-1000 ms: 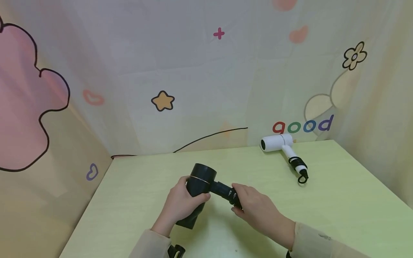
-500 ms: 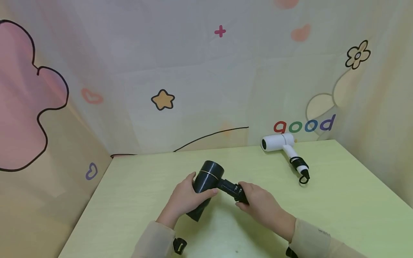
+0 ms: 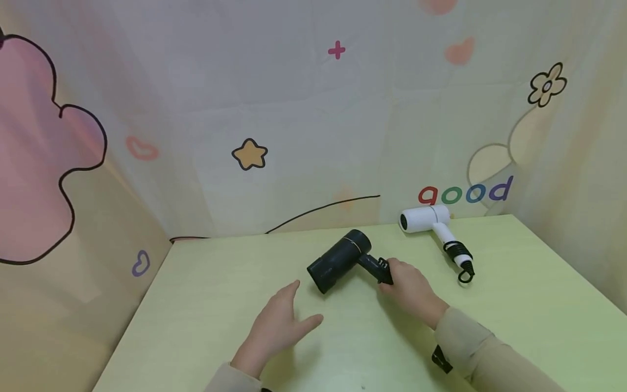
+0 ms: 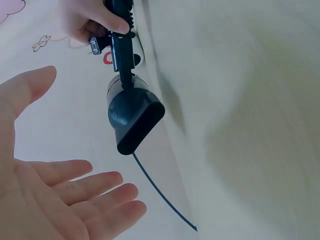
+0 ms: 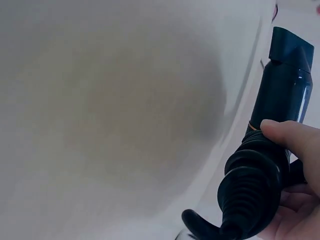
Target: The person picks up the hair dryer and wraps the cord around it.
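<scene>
A black hair dryer (image 3: 338, 262) is held by its handle in my right hand (image 3: 412, 293), over the middle of the table. Its barrel tilts down toward the left, and the flat nozzle (image 4: 142, 120) faces the camera in the left wrist view. In the right wrist view, a coiled black cord (image 5: 252, 185) is bunched at the handle, with my right thumb lying against it. My left hand (image 3: 276, 329) is apart from the dryer, at the lower left of it, fingers spread and holding nothing. Whether the dryer touches the tabletop is hard to tell.
At the back right of the pale green table (image 3: 206, 305) lies a white hair dryer (image 3: 425, 219), its black cord wound round the handle. A printed curtain (image 3: 294, 109) stands behind the table and along both sides.
My left hand has let go of the black hair dryer's barrel and drawn back from it. My right hand has carried the dryer right and away from me, nearer the white one.
</scene>
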Demonstrator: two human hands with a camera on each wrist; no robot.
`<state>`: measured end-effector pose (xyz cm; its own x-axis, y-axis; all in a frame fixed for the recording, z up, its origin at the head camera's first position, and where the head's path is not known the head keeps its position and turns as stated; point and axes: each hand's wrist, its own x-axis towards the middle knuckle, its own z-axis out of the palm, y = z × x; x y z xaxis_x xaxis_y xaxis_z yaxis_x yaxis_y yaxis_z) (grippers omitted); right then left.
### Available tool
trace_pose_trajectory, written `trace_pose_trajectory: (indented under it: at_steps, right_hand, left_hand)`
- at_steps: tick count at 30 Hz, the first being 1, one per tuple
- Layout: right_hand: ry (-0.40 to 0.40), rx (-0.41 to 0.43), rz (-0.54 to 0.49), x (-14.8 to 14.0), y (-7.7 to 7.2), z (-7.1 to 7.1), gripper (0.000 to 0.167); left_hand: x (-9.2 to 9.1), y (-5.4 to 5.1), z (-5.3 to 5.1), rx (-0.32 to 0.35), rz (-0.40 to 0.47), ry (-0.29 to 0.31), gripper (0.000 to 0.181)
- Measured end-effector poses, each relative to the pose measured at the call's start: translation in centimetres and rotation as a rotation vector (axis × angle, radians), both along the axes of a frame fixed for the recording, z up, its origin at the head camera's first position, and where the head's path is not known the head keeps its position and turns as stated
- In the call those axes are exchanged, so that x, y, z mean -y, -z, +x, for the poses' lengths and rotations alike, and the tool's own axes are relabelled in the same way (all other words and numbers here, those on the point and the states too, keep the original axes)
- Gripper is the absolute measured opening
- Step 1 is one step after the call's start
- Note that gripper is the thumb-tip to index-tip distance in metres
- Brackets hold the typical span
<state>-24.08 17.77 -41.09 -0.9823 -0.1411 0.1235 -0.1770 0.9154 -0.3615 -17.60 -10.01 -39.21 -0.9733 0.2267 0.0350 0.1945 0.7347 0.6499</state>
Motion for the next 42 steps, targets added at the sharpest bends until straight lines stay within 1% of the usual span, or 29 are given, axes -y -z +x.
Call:
trace_pose_trajectory:
  at_steps: [5,8,14,17,20,26,28,30,35,39,42]
  right_hand:
    - [0.103,0.058,-0.050,-0.4,0.3,-1.7,0.041]
    - [0.154,0.079,-0.082,-0.3,0.4,-2.6,0.040]
    - [0.254,0.087,-0.099,0.1,0.8,-4.3,0.039]
    - [0.289,0.079,-0.095,0.5,1.1,-4.9,0.036]
    - [0.316,0.054,-0.107,0.8,1.2,-5.3,0.032]
    - [0.379,-0.017,-0.128,1.5,1.0,-5.6,0.027]
    - [0.395,-0.024,-0.138,1.6,0.9,-5.7,0.029]
    - [0.414,-0.011,-0.152,1.6,0.8,-5.7,0.033]
    - [0.464,0.071,-0.190,1.3,0.9,-6.0,0.050]
    - [0.506,0.125,-0.210,0.9,1.4,-6.2,0.060]
    - [0.541,0.153,-0.221,0.5,1.8,-6.3,0.067]
  left_hand:
    - [0.3,0.4,0.4,0.012,0.012,0.019,0.085]
    - [0.5,0.6,0.5,0.013,0.012,0.024,0.086]
    - [0.5,0.7,0.7,0.021,0.022,0.035,0.086]
    - [0.5,0.8,0.7,0.024,0.022,0.040,0.086]
    - [0.5,0.9,0.7,0.025,0.025,0.053,0.087]
    - [0.5,1.0,0.8,0.022,0.031,0.078,0.089]
    - [0.5,1.0,0.8,0.014,0.031,0.080,0.089]
    - [0.5,1.0,0.8,0.006,0.030,0.080,0.088]
    - [0.5,1.0,0.8,0.016,0.039,0.081,0.088]
    - [0.5,1.1,0.9,0.035,0.047,0.095,0.089]
    - [0.5,1.1,0.9,0.034,0.045,0.100,0.089]
